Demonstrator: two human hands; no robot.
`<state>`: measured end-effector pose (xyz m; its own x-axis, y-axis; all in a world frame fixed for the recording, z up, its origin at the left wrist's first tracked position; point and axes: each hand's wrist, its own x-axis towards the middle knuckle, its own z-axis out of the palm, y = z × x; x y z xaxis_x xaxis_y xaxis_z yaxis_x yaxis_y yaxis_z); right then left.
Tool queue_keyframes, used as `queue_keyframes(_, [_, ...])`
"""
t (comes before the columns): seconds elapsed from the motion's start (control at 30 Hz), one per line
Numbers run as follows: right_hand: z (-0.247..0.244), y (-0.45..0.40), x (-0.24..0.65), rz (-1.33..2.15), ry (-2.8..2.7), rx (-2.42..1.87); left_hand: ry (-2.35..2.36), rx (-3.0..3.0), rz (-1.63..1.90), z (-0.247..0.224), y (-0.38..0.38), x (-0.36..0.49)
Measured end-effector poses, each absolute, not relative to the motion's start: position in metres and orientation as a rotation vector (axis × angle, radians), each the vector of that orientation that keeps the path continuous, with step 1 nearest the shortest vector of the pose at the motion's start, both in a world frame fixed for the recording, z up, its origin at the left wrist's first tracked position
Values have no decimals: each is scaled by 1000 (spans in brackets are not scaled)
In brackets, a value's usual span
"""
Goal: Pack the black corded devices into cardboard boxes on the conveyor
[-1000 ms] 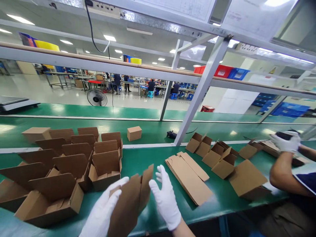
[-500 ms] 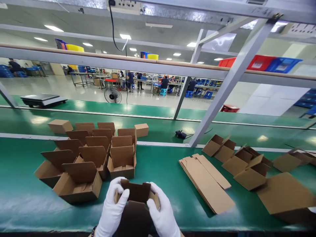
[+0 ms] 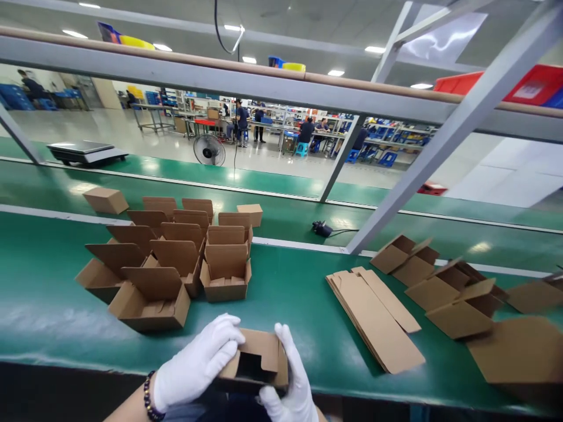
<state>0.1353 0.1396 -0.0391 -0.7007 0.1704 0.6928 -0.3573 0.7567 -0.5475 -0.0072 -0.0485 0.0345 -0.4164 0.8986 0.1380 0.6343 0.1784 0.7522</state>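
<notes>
Both of my hands wear white gloves and hold a small brown cardboard box (image 3: 257,339) at the near edge of the green bench. My left hand (image 3: 197,360) lies over the box's left side, its fingers closed on the edge by a flap. On the right side, my right hand (image 3: 294,378) grips the wall, with fingers behind and thumb at the front. A notched flap lies partly over the dark opening. Just beyond stand several open cardboard boxes (image 3: 152,305) with raised lids. Right of my hands is a stack of flat cardboard blanks (image 3: 373,319).
Part-folded cartons (image 3: 460,305) lie at the right. Two closed boxes, one at the back left (image 3: 105,200), sit past the rows. A slanted metal post (image 3: 422,158) rises from the bench beside a black plug (image 3: 322,228). A scale (image 3: 87,151) stands far left.
The box has been turned and tilted, and a notched flap is now folded partly over its opening. My left hand has shifted onto the box's left edge. The camera view has tipped downward.
</notes>
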Motion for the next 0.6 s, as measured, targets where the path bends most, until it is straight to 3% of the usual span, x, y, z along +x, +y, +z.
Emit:
queue_keyframes(0.2, [-17,127,117,645,-2224,370,2094,1460,1091,45,-37,0])
queue_keyframes(0.33, [-4,121,115,729,-2232,22,2156,1318,1314,17,-42,4])
queue_keyframes(0.47, [-8,118,117,653,-2159,25,2251,1682,1371,-13,-53,8])
queue_keyframes(0.6, [-8,120,116,632,-2252,121,2375,1914,1220,-10,-52,6])
